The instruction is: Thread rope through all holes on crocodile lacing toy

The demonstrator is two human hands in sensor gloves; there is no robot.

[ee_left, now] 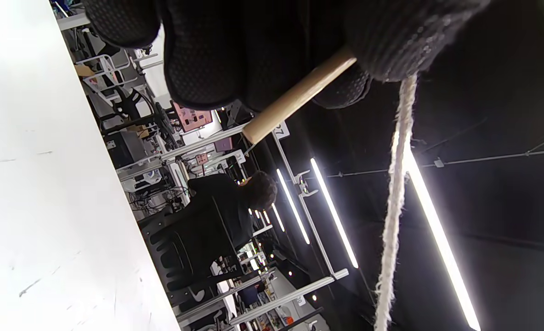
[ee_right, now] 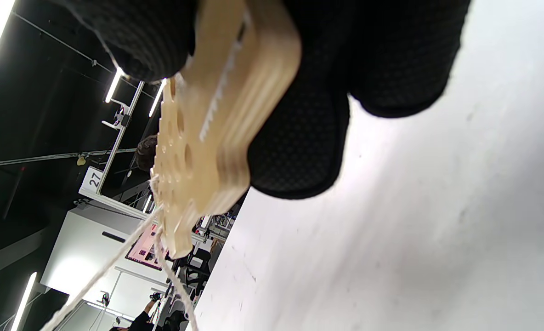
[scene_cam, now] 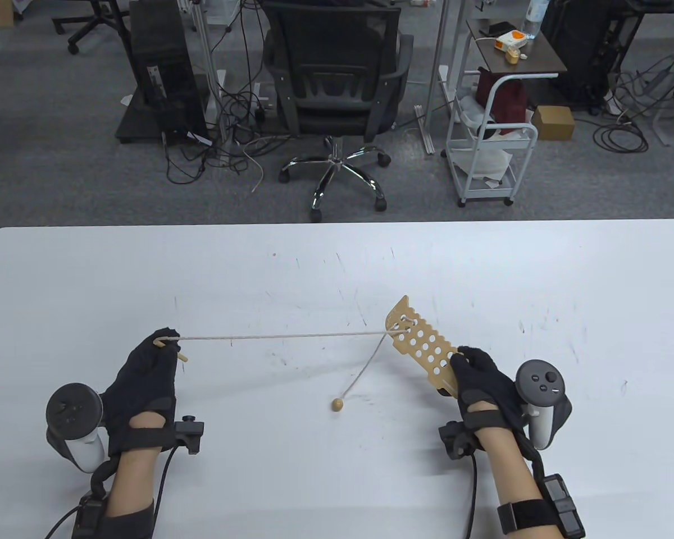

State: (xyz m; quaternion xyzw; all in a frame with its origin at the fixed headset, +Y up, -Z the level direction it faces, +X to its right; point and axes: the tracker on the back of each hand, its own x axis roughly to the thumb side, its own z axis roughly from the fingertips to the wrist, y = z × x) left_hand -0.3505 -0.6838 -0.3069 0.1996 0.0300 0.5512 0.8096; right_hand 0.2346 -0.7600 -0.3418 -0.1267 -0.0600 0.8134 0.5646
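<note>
Left hand [scene_cam: 146,370] grips the rope's wooden needle tip [ee_left: 295,99]; right hand [scene_cam: 480,379] clasps the tan perforated wooden crocodile board [scene_cam: 421,345] by its near end. Beyond, taut cream rope [scene_cam: 281,337] spans both grips above the white table [scene_cam: 337,258].

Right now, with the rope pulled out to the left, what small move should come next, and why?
Probably bring the left hand back toward the crocodile board and aim the wooden needle at the next open hole. The rope already runs taut from the far-end holes, its bead lies on the table, and most holes are unlaced. The right hand holds the board's near end.
</note>
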